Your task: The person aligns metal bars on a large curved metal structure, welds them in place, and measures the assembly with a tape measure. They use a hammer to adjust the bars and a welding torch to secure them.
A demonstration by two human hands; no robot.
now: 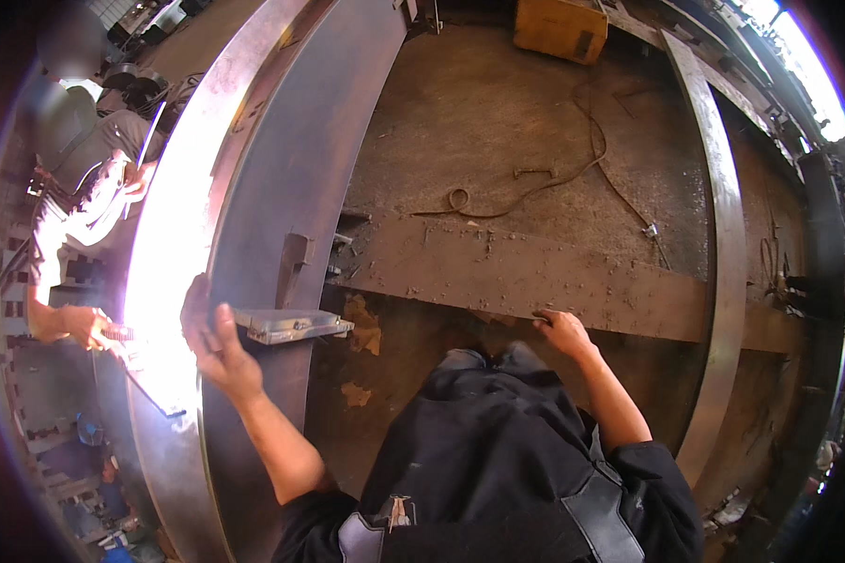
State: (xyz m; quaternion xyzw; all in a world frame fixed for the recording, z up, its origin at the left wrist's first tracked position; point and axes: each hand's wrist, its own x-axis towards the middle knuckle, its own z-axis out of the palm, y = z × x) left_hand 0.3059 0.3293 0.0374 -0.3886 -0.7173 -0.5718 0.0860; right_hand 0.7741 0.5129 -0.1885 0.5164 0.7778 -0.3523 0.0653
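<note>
My left hand (223,355) is at the steel beam (291,159) on my left, its fingers apart and partly washed out by glare. Right beside its thumb, a flat metal plate or bracket (291,325) juts from the beam; whether they touch I cannot tell. My right hand (563,332) is held in front of me, low over a brown steel plate strewn with bits (535,272). Its fingers are curled, and a small dark spot shows at their tips, too small to name.
Across the beam a co-worker (84,225) crouches, one hand (84,327) at a dazzling welding glare (174,253). A long steel bar (718,235) runs along my right. A cable (535,195) snakes over the floor toward a yellow box (560,30) at the back.
</note>
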